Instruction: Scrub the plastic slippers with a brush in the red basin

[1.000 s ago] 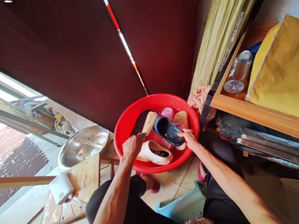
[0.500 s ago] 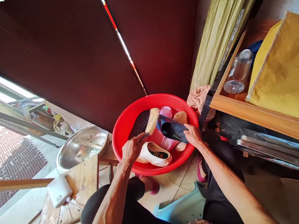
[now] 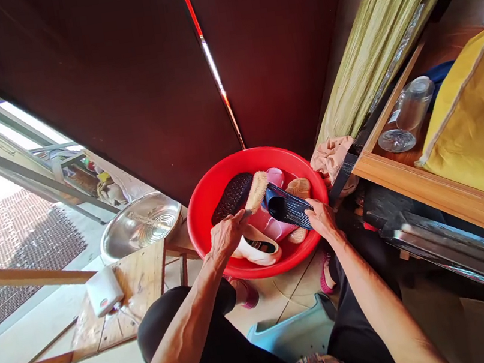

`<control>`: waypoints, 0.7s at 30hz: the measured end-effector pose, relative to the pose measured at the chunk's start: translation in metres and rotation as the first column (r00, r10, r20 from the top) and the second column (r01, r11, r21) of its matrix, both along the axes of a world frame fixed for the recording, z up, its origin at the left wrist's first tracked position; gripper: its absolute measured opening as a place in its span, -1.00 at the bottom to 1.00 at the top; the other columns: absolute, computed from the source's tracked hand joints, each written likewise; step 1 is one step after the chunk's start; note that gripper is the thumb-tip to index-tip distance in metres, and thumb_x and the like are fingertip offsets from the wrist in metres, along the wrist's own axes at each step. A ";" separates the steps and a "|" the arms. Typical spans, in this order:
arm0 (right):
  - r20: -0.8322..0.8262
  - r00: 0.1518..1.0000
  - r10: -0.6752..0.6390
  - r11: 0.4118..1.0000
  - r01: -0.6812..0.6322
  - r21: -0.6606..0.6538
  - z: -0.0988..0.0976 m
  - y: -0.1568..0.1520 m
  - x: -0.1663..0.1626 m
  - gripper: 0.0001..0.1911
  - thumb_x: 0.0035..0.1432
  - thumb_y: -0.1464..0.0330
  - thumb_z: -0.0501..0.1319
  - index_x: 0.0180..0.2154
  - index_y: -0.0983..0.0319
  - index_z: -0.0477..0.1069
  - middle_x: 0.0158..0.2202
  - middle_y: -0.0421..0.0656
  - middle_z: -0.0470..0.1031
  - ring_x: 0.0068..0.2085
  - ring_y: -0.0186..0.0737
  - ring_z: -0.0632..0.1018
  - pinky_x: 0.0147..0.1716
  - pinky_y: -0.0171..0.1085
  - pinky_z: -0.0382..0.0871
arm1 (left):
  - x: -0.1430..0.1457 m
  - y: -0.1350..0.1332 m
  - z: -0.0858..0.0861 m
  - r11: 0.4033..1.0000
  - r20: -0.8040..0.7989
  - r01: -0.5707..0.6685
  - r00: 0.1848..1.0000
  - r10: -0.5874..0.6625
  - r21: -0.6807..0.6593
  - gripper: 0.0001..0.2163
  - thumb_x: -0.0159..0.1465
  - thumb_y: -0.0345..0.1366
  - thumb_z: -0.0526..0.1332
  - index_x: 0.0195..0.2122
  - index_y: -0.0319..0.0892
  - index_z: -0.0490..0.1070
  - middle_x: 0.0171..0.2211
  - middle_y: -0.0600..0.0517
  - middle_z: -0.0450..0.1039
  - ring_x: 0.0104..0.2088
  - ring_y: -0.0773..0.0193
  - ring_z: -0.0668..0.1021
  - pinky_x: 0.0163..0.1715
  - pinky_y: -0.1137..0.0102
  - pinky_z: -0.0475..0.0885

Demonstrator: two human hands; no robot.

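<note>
A red plastic basin point(image 3: 213, 234) stands on the floor between my knees, holding several slippers. My left hand point(image 3: 227, 237) is closed round the handle of a scrubbing brush point(image 3: 256, 191), whose pale bristle head points up over the basin. My right hand point(image 3: 324, 219) grips the heel of a dark blue slipper point(image 3: 289, 208), held tilted above the basin with its ribbed sole upward. The brush head is just left of the slipper's toe. Below lie a white slipper point(image 3: 259, 251), pink slippers point(image 3: 274, 176), a tan slipper point(image 3: 300, 187) and a dark one point(image 3: 231, 196).
A steel bowl point(image 3: 139, 226) sits left of the basin, beside a wooden stool point(image 3: 127, 296) carrying a white soap bar point(image 3: 104, 291). A wooden shelf point(image 3: 444, 194) at right holds a clear jar point(image 3: 408, 117) and a yellow bag point(image 3: 481, 109). Dark doors stand behind. A teal stool point(image 3: 292, 335) is under me.
My right hand has turned the blue slipper from opening-up to sole-up and raised it. The brush stays beside its toe. The view has shifted slightly.
</note>
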State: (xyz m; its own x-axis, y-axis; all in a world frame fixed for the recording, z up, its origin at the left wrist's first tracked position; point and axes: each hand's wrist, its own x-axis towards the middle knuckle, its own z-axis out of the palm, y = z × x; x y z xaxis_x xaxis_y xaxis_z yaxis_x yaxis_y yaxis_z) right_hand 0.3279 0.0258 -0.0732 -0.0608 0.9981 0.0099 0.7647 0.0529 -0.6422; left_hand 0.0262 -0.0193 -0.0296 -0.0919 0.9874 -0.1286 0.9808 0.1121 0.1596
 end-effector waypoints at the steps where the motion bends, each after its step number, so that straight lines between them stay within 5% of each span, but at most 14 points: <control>1: -0.022 1.000 -0.013 1.000 0.013 -0.007 -0.002 0.002 0.000 -0.69 0.21 0.43 0.20 -0.04 0.18 0.59 -0.15 -0.05 0.65 -0.14 -0.06 0.61 -0.15 -0.22 0.38 | 0.002 -0.002 -0.003 1.000 0.026 0.022 0.999 -0.022 0.003 -0.53 0.49 0.07 -0.02 0.31 0.16 0.41 0.01 0.00 0.63 -0.02 0.11 0.63 -0.23 0.41 0.38; 4: -0.114 0.992 -0.054 0.998 0.050 -0.038 -0.009 0.006 0.000 -0.73 0.17 0.36 0.17 -0.16 0.22 0.60 -0.31 -0.08 0.62 -0.28 -0.10 0.56 -0.27 -0.24 0.34 | 0.004 0.002 -0.010 0.998 0.092 0.060 0.994 -0.058 -0.018 -0.53 0.48 0.09 -0.02 0.31 0.17 0.42 0.02 0.00 0.64 0.00 0.10 0.62 -0.19 0.40 0.39; 9: -0.321 0.937 -0.138 0.989 0.115 -0.090 -0.021 0.009 -0.004 -0.69 0.04 0.23 0.17 -0.29 0.25 0.60 -0.44 -0.13 0.57 -0.38 -0.13 0.50 -0.35 -0.24 0.31 | 0.008 0.016 -0.012 0.990 0.033 -0.056 0.998 0.061 -0.131 -0.54 0.49 0.04 -0.01 0.14 0.02 0.58 -0.08 -0.10 0.67 -0.06 0.05 0.65 -0.17 0.36 0.40; 16: -0.538 0.808 -0.238 0.971 0.190 -0.143 -0.032 0.009 -0.009 -0.63 -0.11 0.08 0.19 -0.46 0.25 0.54 -0.55 -0.19 0.45 -0.45 -0.19 0.39 -0.43 -0.25 0.23 | 0.029 -0.017 -0.020 0.995 0.107 0.100 0.989 -0.102 0.024 -0.55 0.52 -0.02 -0.04 0.25 -0.02 0.47 -0.05 -0.10 0.66 -0.07 0.11 0.66 -0.18 0.39 0.37; 21: -0.621 0.750 -0.227 0.974 0.182 -0.135 -0.029 0.008 -0.010 -0.60 -0.13 0.04 0.20 -0.46 0.24 0.53 -0.54 -0.19 0.47 -0.43 -0.20 0.40 -0.41 -0.25 0.25 | 0.024 -0.012 -0.017 0.997 0.063 0.048 0.997 -0.044 -0.053 -0.57 0.53 -0.03 -0.05 0.18 -0.03 0.50 -0.12 -0.10 0.67 -0.11 0.07 0.67 -0.23 0.38 0.37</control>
